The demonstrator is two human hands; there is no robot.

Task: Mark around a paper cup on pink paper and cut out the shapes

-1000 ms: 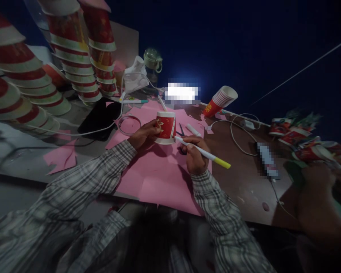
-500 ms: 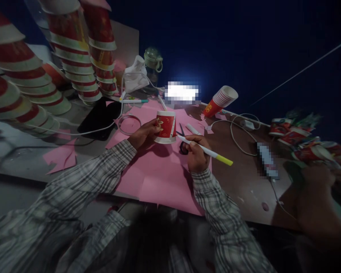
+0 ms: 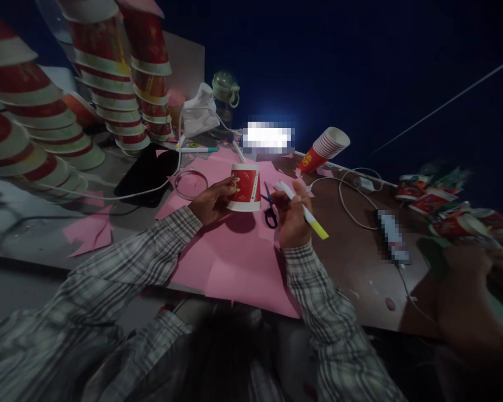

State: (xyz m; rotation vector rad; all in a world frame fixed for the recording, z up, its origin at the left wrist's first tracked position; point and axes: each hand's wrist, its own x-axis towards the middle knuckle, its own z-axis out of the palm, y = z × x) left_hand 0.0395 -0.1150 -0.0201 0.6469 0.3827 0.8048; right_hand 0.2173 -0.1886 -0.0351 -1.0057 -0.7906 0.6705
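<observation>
My left hand (image 3: pixel 213 202) is closed around the left side of a red and white paper cup (image 3: pixel 246 188), which is upside down with its wide rim facing down. The cup is held above pink paper sheets (image 3: pixel 235 245). In my right hand (image 3: pixel 294 218) is a white marker with a yellow end (image 3: pixel 317 224); that end points down and right, away from the cup. Black-handled scissors (image 3: pixel 270 216) lie on the pink paper between the cup and my right hand.
Tall stacks of paper cups (image 3: pixel 109 84) stand at the left, near a black tablet-like slab (image 3: pixel 146 176). A tilted cup stack (image 3: pixel 327 146) is at the back right. A white cable (image 3: pixel 347 206) crosses the table. At the far right is another person's arm (image 3: pixel 465 285), near decorated cups (image 3: pixel 440 201).
My right hand has turned and drawn the marker back from the cup, its yellow end swinging left and slightly up. More of the scissors now shows. The left hand and cup have barely moved.
</observation>
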